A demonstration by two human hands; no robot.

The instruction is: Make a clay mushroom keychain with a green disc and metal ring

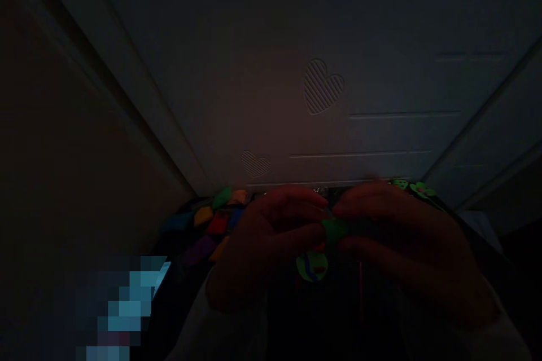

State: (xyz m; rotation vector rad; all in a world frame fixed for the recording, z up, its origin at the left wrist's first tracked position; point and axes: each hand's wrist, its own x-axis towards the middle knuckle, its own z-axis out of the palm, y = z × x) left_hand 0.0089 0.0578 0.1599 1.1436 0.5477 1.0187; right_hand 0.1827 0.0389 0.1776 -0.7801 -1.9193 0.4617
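Observation:
In dim light, my left hand (262,242) and my right hand (406,237) meet above a dark work surface. Between their fingertips is a small green piece of modelling clay (334,229), pinched from both sides. Just below it lies a round, light green disc (303,266) with blue and red pieces on it. A bit of red or orange (319,247) shows between the disc and the green piece. A thin pinkish stick (361,293) lies to the right of the disc.
Several coloured lumps, among them a red one (218,223) and a purple one (200,251), lie at the left. Green flower-like shapes (423,189) are at the back right. Behind stands a pale panel (254,96) with embossed hearts. A bright, pixelated patch (129,307) is at lower left.

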